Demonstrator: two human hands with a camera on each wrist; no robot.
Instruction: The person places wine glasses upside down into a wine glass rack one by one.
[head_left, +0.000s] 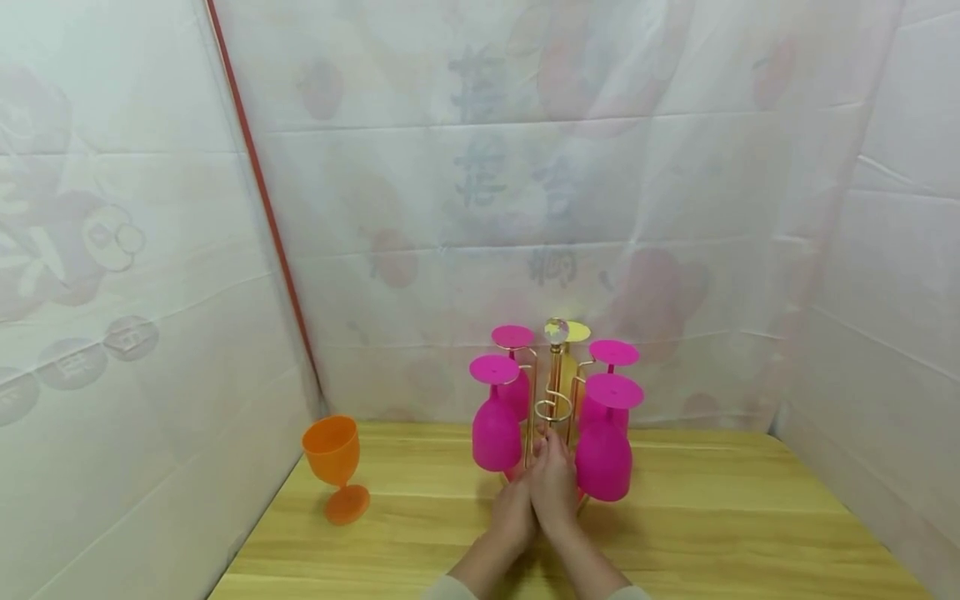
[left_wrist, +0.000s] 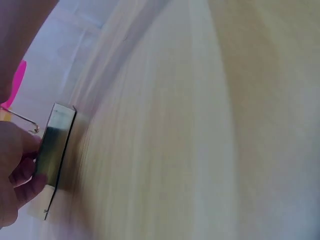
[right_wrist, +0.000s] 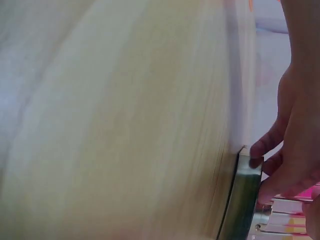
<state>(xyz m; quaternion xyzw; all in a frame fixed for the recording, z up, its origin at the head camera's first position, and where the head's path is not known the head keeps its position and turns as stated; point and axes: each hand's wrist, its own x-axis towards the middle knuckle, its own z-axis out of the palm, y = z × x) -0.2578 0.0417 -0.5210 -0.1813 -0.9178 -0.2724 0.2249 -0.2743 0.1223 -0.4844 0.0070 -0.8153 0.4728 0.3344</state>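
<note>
A gold wire goblet rack (head_left: 553, 408) with a clear ball on top stands in front of me. Several magenta goblets (head_left: 497, 433) hang upside down from its sides, and a yellow goblet (head_left: 577, 332) hangs at the back. Both hands meet low at the front of the rack. My left hand (head_left: 513, 510) grips its shiny gold base (left_wrist: 54, 145), fingertips on the front face in the left wrist view. My right hand (head_left: 553, 483) holds the same base, fingers bent over its edge in the right wrist view. The hands hide the rack's lower middle in the head view.
An orange goblet (head_left: 332, 454) stands upright near the left edge of the wooden table (head_left: 712, 517). White printed sheets (head_left: 420, 192) enclose the table at the back and on both sides. A red strip (head_left: 258, 183) runs down the back left corner.
</note>
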